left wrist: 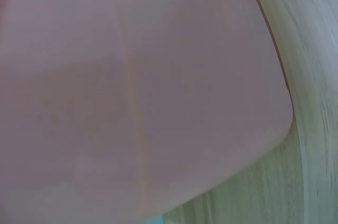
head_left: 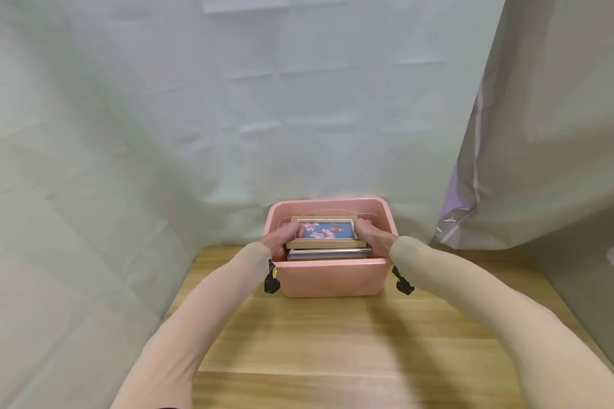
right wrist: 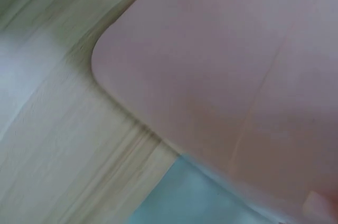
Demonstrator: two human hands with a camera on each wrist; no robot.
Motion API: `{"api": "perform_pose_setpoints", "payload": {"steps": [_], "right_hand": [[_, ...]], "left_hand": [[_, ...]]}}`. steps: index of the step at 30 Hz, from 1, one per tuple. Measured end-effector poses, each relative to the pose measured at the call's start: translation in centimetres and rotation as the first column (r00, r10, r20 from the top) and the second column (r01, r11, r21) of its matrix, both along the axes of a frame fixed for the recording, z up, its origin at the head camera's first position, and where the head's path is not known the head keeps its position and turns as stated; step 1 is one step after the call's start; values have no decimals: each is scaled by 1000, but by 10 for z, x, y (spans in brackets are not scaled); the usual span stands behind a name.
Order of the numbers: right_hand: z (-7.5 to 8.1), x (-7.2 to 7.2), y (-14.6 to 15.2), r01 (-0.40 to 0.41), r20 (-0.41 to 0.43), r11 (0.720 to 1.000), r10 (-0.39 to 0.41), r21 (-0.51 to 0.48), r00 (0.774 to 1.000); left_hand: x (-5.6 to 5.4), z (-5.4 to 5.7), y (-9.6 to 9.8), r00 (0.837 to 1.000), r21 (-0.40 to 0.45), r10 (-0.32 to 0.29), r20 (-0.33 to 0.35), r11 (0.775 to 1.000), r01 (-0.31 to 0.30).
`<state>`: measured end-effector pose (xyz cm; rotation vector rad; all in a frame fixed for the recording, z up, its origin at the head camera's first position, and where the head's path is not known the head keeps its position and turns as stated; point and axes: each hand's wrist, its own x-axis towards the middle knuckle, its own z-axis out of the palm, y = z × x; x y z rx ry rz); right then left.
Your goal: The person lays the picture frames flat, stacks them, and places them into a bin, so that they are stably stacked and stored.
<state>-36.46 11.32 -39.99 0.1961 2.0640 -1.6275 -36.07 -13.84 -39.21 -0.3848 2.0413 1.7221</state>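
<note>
A pink plastic bin (head_left: 332, 279) stands on the wooden table against the pale curtain. Inside it lies a picture frame (head_left: 327, 245) with a light wood border and a blue picture of pink flowers. My left hand (head_left: 283, 237) grips the frame's left side, thumb over the top. On the opposite side my right hand (head_left: 373, 235) holds it the same way. The fingers below the frame are hidden. Under it shows a flat thing with a silvery edge (head_left: 330, 254). Both wrist views mostly show the bin's outer wall (left wrist: 211, 86), with a blurred fingertip (right wrist: 318, 206) in the right one.
Pale curtains (head_left: 312, 130) hang behind and at the left, and a greyer one (head_left: 558, 125) at the right. Wooden tabletop (head_left: 332, 352) extends in front of the bin. Black wrist straps (head_left: 272, 279) dangle near the bin's front wall.
</note>
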Motion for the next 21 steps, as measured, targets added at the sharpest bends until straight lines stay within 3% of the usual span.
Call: {"api": "perform_pose_setpoints", "payload": {"steps": [5,12,21], "right_hand": [[-6,-2,11,-7,14,1000,7,9,1000],[-9,3,19,-25,-12,995,26,92,1000],[-8,4,24,5,-43,993,0,115,999]], "left_hand": [[-4,-3,11,998,-20,-57,9,998,57],[-3,-4,18,993,-1,-58,100,998,58],[-3,-3,24,988,-18,-101,119,994,103]]}}
